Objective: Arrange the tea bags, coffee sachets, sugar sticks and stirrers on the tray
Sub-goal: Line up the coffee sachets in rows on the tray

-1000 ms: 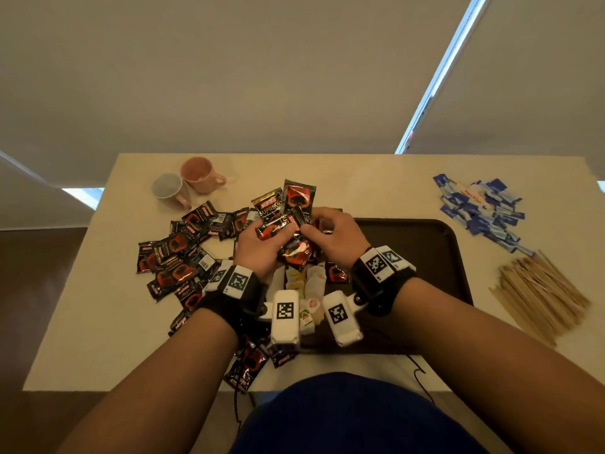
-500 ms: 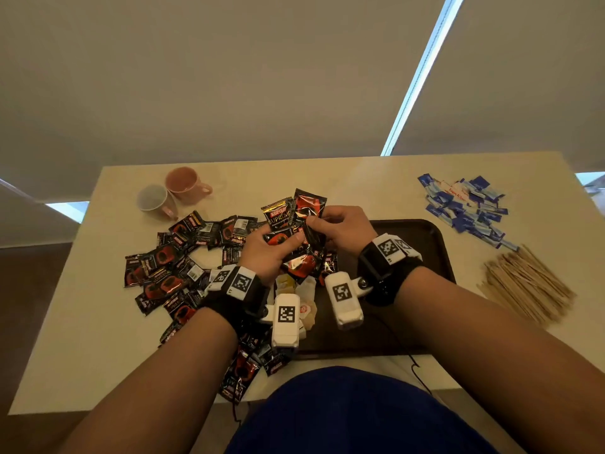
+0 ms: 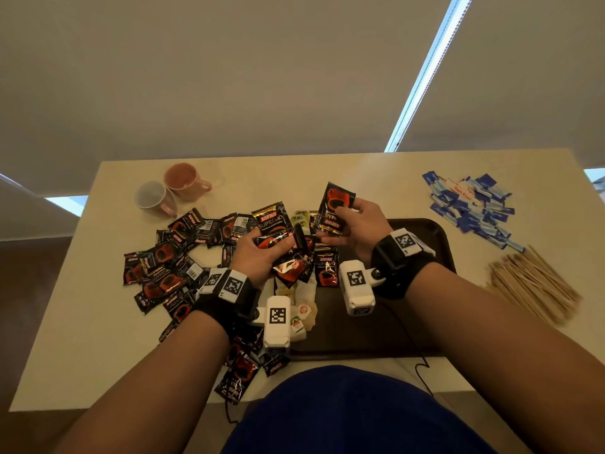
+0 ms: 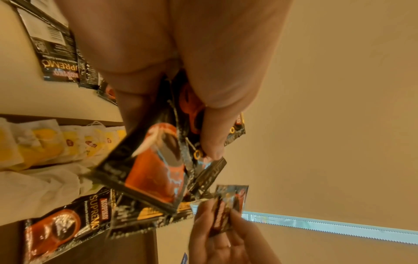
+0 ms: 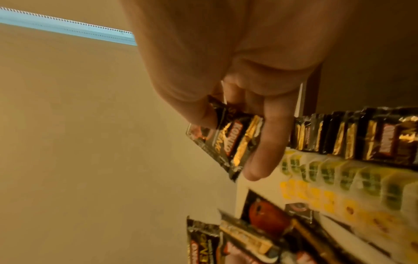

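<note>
My left hand (image 3: 262,253) grips a bunch of black-and-red coffee sachets (image 3: 291,257) above the left end of the dark tray (image 3: 435,237); the left wrist view shows the bunch (image 4: 158,166) fanned under my thumb. My right hand (image 3: 357,224) pinches one coffee sachet (image 3: 335,208), lifted clear of the bunch; it shows again (image 5: 228,142) between thumb and fingers. Tea bags (image 3: 301,306) lie in rows on the tray (image 5: 339,178) beside a row of sachets (image 5: 361,139). Sugar sticks (image 3: 471,208) and wooden stirrers (image 3: 530,283) lie on the table at right.
Many loose coffee sachets (image 3: 170,270) are scattered on the cream table (image 3: 82,322) left of the tray, some near its front edge (image 3: 239,378). Two mugs, a grey one (image 3: 154,198) and a pink one (image 3: 185,180), stand at the back left.
My right hand has pulled one sachet out of the bunch and raised it up and to the right. The left hand keeps hold of the rest.
</note>
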Motion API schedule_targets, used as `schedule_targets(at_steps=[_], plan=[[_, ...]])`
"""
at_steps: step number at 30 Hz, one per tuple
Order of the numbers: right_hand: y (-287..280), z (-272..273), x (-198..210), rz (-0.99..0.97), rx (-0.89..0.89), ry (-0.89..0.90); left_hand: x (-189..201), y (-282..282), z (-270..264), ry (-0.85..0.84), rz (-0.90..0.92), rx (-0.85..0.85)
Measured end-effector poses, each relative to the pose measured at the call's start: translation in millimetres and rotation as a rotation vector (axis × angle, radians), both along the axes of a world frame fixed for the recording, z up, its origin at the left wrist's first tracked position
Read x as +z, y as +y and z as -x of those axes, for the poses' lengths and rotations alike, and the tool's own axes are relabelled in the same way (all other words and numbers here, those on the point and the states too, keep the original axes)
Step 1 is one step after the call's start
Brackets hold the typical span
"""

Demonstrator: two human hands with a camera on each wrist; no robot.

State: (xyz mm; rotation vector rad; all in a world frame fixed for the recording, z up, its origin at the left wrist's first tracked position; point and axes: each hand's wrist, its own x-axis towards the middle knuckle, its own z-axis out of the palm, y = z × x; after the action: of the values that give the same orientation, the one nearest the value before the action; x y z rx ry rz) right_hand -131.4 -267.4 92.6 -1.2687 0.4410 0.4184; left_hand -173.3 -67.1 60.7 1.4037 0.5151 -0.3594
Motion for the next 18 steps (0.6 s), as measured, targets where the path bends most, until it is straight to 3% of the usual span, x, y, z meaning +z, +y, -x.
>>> schedule_targets(at_steps=[4,10,12,16,18], plan=[[-10.6,1.8,-18.3,0.185,0.099,0.027,-3.2,1.4,-2.9,0.029,0.018,0.027],[-31.0,6.1,-44.1,0.635,0.489,0.003,-5.2,4.5,-6.9,0.052,0.040,0.066],[-35.2,8.9,-48.2,0.746,0.545,-0.016,-5.0,3.8,-8.9,0.054,0.036,0.074],[-43.3,15.3,-53.7,0.532,0.429,0.114,-4.8,1.0,-10.4,0.053,0.014,0.076],[-48.6,14.4,-60.3,0.585,0.442,0.088,-6.2,0.0,-11.4,0.058,0.006,0.070]])
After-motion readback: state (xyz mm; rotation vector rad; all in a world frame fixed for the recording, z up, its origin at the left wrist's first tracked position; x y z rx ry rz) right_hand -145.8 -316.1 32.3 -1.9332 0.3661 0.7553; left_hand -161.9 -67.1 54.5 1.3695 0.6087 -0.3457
